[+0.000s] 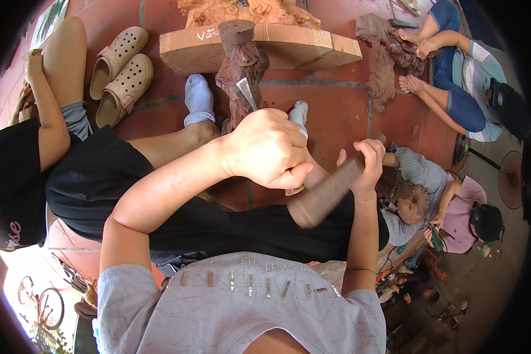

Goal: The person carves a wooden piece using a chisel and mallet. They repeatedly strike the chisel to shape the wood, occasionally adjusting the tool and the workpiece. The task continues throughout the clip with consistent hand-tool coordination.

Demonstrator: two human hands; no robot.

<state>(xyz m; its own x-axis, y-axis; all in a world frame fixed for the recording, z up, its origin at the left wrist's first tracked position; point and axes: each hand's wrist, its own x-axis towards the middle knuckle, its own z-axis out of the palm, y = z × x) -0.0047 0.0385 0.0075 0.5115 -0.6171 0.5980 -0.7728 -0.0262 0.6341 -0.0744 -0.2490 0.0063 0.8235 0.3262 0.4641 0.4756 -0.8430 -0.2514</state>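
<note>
My left hand (pixel 266 148) is closed around a chisel, whose metal blade (pixel 246 93) points away toward a dark carved wood piece (pixel 242 74). The butt of its wooden handle (pixel 295 190) shows below my fist. Whether the blade tip touches the carving I cannot tell. My right hand (pixel 369 164) grips a wooden mallet (pixel 325 192), smeared by motion, with its thick end close to the chisel's butt. The carving stands upright between my feet, partly hidden behind my left hand, and has a flat round top.
Ahead lies a thick wooden slab (pixel 289 47) bearing a larger orange carving (pixel 256 13). Beige clogs (pixel 124 74) sit on the red tiles at left. A person (pixel 59 76) sits close on my left. At right, another person (pixel 472 76) sits by a dark wood piece (pixel 376 65).
</note>
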